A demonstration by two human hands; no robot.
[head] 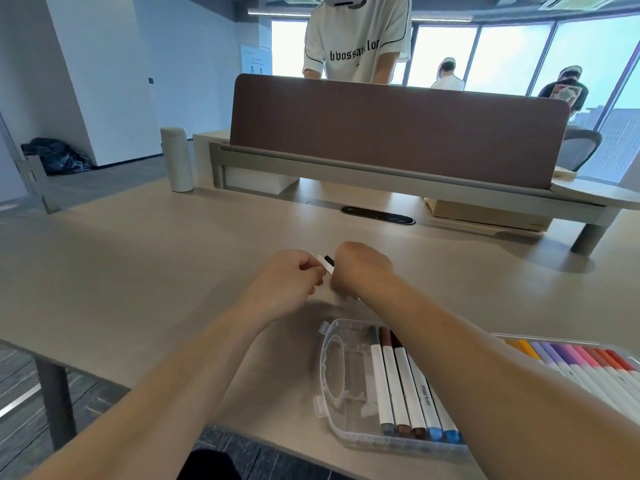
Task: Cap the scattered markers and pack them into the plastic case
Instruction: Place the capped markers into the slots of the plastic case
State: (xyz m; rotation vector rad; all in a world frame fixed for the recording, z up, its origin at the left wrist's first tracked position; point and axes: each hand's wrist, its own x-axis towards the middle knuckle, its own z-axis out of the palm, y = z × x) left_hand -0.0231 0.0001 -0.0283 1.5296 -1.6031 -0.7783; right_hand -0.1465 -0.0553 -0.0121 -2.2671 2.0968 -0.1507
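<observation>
Two hands, left hand [291,275] and right hand [360,268], both gripping one marker [326,263]. One open plastic case [323,355] lies on the surface [156,271], with five capped markers [398,386] visible in its handle half and one row of coloured markers [585,362] in the other half (overlapping and partly behind the arm, so no exact count). Also one white bottle [176,159], one cardboard box [485,213], one brown divider [398,129], one black bag [57,155] on the floor, and three people [356,46] beyond the divider.

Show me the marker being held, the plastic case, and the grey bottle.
marker [326,263], head view, exposed black-and-white end.
plastic case [346,375], head view, bare clear handle end.
grey bottle [176,159], head view, middle of body.
</observation>
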